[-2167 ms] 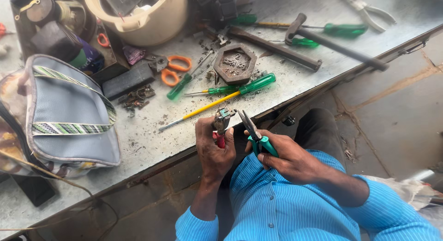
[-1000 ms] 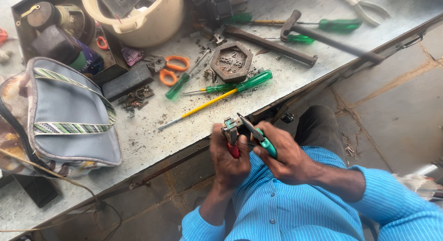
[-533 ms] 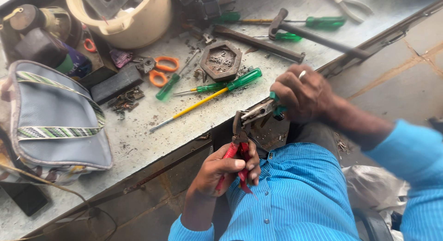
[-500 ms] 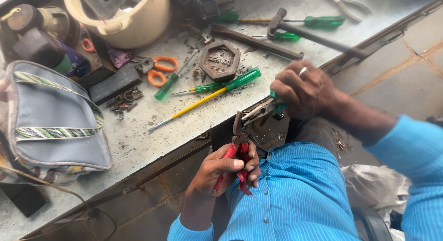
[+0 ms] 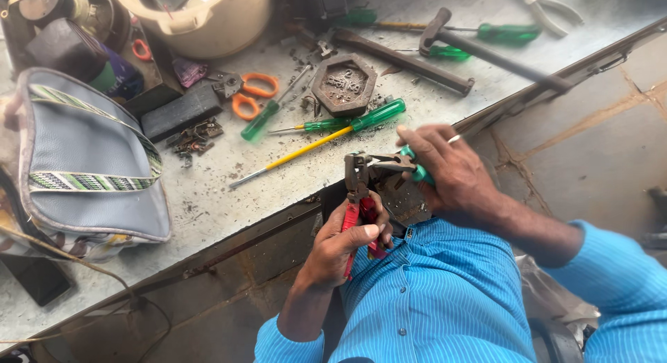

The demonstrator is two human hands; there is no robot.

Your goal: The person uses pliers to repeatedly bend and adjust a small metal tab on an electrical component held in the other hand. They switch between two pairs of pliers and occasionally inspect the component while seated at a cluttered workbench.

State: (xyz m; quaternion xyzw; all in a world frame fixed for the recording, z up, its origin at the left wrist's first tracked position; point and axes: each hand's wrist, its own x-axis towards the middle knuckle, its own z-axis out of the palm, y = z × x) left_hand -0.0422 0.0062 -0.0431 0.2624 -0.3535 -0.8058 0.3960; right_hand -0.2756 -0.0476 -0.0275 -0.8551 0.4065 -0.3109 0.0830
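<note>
Head view: both hands closed, left hand [image 5: 340, 246] around red-handled pliers [image 5: 357, 196], right hand [image 5: 448, 172] around green-handled pliers [image 5: 396, 161].

Dusty grey metal workbench [image 5: 104, 279] beside cracked concrete floor [image 5: 597, 134], daylit.

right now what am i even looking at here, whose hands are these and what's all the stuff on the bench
This is one picture from a camera worn on a person's head, looking down at their own two bare hands; there is no machine. The left hand has its grip on red-handled pliers. The right hand has its grip on green-handled pliers. The two tools' noses meet over the person's lap, at the bench edge; what is pinched between them is too small to tell. On the dusty workbench lie a yellow-shafted screwdriver, orange scissors, a hexagonal metal weight, a hammer, a grey bag and a cream bucket.
</note>
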